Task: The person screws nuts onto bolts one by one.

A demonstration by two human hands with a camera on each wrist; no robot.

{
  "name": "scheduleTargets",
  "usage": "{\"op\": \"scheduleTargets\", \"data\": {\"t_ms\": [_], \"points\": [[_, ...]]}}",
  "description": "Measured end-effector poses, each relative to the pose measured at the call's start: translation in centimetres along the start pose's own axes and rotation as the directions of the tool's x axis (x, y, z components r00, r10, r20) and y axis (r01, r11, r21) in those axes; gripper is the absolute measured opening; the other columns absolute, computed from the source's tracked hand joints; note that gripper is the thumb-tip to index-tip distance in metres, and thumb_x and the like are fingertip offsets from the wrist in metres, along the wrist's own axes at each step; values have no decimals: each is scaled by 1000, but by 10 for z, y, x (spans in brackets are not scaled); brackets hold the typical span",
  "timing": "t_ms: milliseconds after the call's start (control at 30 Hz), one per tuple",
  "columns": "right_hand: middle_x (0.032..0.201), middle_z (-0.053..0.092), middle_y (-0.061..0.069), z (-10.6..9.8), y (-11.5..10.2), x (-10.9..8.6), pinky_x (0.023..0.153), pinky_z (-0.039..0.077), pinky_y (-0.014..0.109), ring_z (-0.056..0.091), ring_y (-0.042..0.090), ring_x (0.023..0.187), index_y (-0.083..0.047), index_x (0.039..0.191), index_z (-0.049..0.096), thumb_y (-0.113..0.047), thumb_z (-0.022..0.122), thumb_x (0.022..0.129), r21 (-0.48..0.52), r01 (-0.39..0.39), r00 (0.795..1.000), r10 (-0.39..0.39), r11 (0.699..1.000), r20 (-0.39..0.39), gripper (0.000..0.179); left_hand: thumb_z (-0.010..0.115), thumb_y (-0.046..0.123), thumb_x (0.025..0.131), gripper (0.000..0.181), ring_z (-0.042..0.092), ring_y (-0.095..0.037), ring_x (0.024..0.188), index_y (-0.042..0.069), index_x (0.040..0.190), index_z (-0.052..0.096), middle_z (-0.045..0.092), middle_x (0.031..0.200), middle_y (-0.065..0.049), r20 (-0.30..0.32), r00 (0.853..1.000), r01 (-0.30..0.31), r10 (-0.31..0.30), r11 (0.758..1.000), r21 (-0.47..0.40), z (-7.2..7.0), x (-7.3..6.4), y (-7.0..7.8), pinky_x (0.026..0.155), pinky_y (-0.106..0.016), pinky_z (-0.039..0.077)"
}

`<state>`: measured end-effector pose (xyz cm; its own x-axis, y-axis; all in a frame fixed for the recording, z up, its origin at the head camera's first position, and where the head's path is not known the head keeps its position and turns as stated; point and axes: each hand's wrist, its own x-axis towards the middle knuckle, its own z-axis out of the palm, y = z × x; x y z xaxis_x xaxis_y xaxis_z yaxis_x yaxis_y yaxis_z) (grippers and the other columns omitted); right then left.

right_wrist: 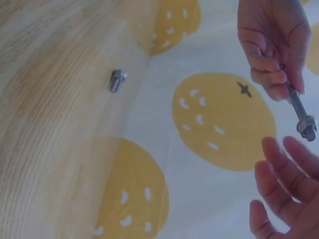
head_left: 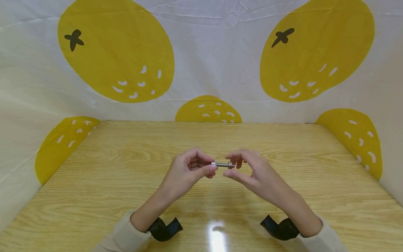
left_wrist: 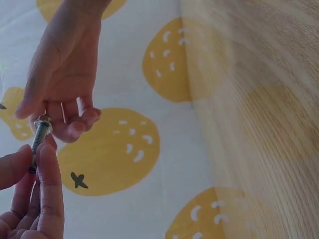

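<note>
A slim silver bolt (head_left: 223,165) lies level between the two hands, its threads plain in the left wrist view. My left hand (head_left: 189,168) pinches one end between thumb and fingertips, which partly cover that end. At the opposite end sits a nut (right_wrist: 306,124) with a wider ring against it. Around this nut end, my right hand (head_left: 252,169) spreads its thumb and fingers, with a gap between them and the metal. A second, short metal bolt (right_wrist: 117,80) shows against the tabletop in the right wrist view.
Beneath the hands stretches a glossy wood-grain table (head_left: 126,143). White cloth (head_left: 217,52) printed with yellow fruit rises at the back and both sides. Black straps (head_left: 165,230) hang at both wrists, next to light sleeves (head_left: 126,232).
</note>
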<state>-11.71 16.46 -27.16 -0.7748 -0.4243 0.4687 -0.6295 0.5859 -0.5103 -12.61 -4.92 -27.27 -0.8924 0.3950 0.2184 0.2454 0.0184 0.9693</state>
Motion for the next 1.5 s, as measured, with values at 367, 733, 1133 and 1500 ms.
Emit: {"op": "scheduleTargets", "data": {"t_ms": [367, 733, 1133, 1500], "points": [[87, 56, -12, 1, 1, 1, 68, 42, 25, 48, 5, 80, -17, 96, 60, -12, 67, 85, -33, 132, 987, -135, 991, -87, 15, 67, 5, 84, 17, 66, -35, 80, -5, 96, 60, 67, 90, -20, 1, 1000, -20, 20, 1000, -3, -1, 1, 0, 71, -33, 57], [74, 56, -17, 4, 1, 3, 75, 38, 29, 49, 1, 76, -22, 72, 58, -13, 52, 95, -26, 78, 994, -80, 997, -77, 25, 66, 3, 84, 15, 67, -31, 78, -5, 96, 60, 67, 91, -20, 29, 999, -46, 46, 999, 13, 1, 0, 2, 69, -33, 57], [97, 61, -7, -2, 0, 1, 64, 46, 21, 53, 9, 84, -12, 109, 57, -15, 70, 83, 2, 80, 996, -80, 997, -27, 29, 65, 5, 86, 16, 68, -28, 79, -3, 98, 60, 67, 92, -18, -10, 1000, -1, 2, 999, 40, -1, 1, 1, 71, -29, 57], [87, 58, -8, 0, 3, 1, 67, 46, 22, 49, 2, 77, -11, 99, 61, -7, 65, 85, -22, 170, 982, -171, 985, -79, 15, 66, 4, 85, 16, 68, -22, 77, -5, 97, 60, 67, 92, -21, -1, 1000, 5, -5, 1000, 12, -1, 0, 2, 71, -32, 57]]}}
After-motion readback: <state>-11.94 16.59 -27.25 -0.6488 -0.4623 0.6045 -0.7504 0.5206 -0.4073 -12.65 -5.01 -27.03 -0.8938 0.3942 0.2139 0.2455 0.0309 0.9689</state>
